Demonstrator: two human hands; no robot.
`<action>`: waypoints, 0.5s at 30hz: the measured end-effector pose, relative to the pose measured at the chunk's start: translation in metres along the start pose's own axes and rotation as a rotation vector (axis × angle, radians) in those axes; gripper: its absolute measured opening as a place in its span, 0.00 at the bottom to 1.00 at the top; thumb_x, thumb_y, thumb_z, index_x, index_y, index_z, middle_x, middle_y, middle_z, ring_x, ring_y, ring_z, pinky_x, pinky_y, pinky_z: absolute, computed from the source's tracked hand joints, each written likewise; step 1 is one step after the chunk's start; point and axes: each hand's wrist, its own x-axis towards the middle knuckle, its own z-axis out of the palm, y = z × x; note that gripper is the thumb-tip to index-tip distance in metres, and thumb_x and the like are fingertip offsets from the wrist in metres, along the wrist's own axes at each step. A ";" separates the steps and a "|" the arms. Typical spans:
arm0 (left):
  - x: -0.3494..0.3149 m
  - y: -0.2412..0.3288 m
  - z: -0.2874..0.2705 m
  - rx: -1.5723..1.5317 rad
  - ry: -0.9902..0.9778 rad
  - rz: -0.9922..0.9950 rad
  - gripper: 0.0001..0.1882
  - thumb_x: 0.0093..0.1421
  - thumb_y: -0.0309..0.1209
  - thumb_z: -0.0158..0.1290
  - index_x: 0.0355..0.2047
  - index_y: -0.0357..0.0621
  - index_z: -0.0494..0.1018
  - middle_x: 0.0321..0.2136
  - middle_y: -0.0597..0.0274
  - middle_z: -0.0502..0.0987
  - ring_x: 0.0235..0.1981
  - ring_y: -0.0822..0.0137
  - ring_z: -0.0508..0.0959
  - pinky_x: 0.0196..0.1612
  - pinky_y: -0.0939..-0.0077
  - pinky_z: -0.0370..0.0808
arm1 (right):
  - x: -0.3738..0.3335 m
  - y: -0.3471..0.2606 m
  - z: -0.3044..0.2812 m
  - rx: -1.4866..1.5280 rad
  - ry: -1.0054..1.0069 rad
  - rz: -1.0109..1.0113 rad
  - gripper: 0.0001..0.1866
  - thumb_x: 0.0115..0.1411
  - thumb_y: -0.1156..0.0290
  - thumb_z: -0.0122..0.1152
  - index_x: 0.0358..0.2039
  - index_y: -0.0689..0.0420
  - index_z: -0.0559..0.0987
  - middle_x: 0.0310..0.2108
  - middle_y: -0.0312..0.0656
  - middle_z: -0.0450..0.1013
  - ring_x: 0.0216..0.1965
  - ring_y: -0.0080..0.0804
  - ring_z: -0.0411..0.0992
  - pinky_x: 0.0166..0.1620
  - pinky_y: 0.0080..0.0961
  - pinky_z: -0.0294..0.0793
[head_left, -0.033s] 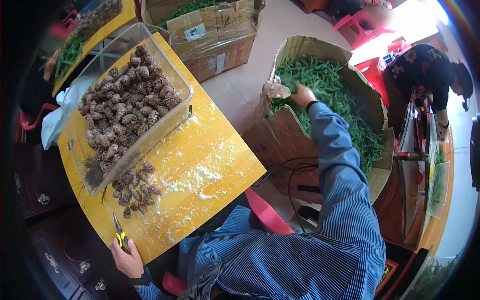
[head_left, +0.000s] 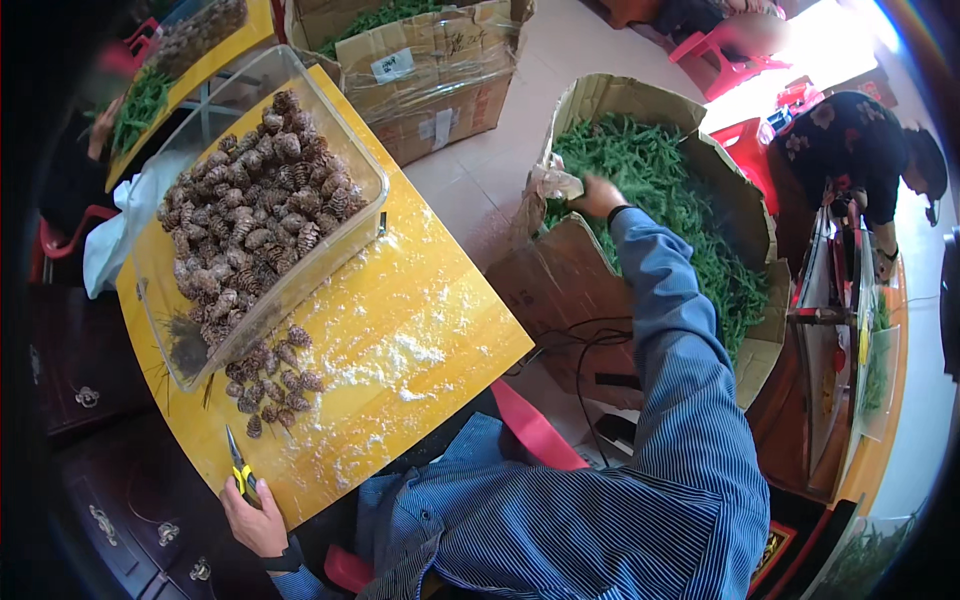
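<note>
My left hand (head_left: pixel 258 520) rests at the near left edge of the yellow table (head_left: pixel 440 310), closed around needle-nose pliers (head_left: pixel 240 470) with yellow and black handles. The pliers' jaws point away from me, toward a small pile of pine cones (head_left: pixel 272 385). Far to the right, my right hand (head_left: pixel 600 197) reaches into an open cardboard carton (head_left: pixel 560 275) of green artificial sprigs (head_left: pixel 645 165). Its fingers are curled near the carton's torn left flap. Whatever they pinch is hidden.
A clear plastic bin (head_left: pixel 375 195) heaped with brown cones stands on the table. White powder (head_left: pixel 400 360) is scattered beside it. Another carton (head_left: pixel 440 80) stands behind. A pink stool (head_left: pixel 530 425) and black cables (head_left: pixel 585 350) lie between table and carton. Another person (head_left: pixel 840 140) bends at the right.
My right hand has shifted slightly left and toward me, close to the carton's flap. The green bit that showed at its fingertips is no longer distinct. My left hand and the pliers are still.
</note>
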 end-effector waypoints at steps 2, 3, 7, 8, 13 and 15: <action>-0.009 -0.004 -0.006 0.029 0.008 -0.038 0.23 0.61 0.38 0.55 0.51 0.35 0.68 0.44 0.44 0.73 0.46 0.42 0.75 0.46 0.55 0.72 | -0.002 -0.023 0.028 -0.122 -0.151 -0.126 0.42 0.48 0.43 0.71 0.57 0.57 0.73 0.59 0.61 0.67 0.55 0.57 0.71 0.56 0.43 0.73; -0.014 -0.007 -0.011 0.038 0.007 -0.049 0.23 0.61 0.38 0.56 0.51 0.35 0.68 0.44 0.44 0.73 0.46 0.42 0.75 0.46 0.55 0.72 | -0.009 -0.039 0.031 -0.055 -0.204 -0.040 0.42 0.47 0.43 0.71 0.57 0.56 0.73 0.61 0.63 0.64 0.56 0.57 0.70 0.57 0.43 0.72; 0.000 0.001 0.002 -0.014 0.005 -0.024 0.24 0.61 0.39 0.56 0.51 0.36 0.67 0.43 0.43 0.73 0.46 0.42 0.75 0.46 0.55 0.72 | 0.000 0.014 0.051 -0.142 -0.103 0.012 0.34 0.52 0.48 0.67 0.55 0.55 0.75 0.56 0.62 0.68 0.55 0.55 0.71 0.57 0.43 0.72; 0.002 0.002 0.004 -0.022 -0.003 -0.021 0.23 0.62 0.39 0.55 0.51 0.36 0.67 0.43 0.43 0.73 0.46 0.41 0.74 0.45 0.54 0.72 | 0.001 0.018 0.052 -0.142 -0.100 0.006 0.34 0.52 0.48 0.67 0.55 0.55 0.75 0.56 0.62 0.68 0.55 0.55 0.71 0.57 0.43 0.72; -0.005 0.003 -0.007 -0.015 -0.005 -0.059 0.23 0.62 0.40 0.55 0.51 0.36 0.67 0.42 0.43 0.73 0.45 0.41 0.74 0.45 0.54 0.72 | -0.021 -0.028 0.015 -0.028 -0.110 0.074 0.24 0.55 0.57 0.63 0.50 0.55 0.79 0.47 0.58 0.76 0.51 0.52 0.74 0.54 0.42 0.74; 0.000 0.003 -0.004 -0.036 -0.004 -0.044 0.23 0.62 0.39 0.55 0.51 0.36 0.68 0.42 0.43 0.73 0.45 0.41 0.74 0.45 0.54 0.72 | -0.025 -0.016 0.007 -0.141 -0.170 0.059 0.24 0.55 0.56 0.64 0.48 0.56 0.80 0.43 0.56 0.78 0.47 0.53 0.76 0.52 0.42 0.75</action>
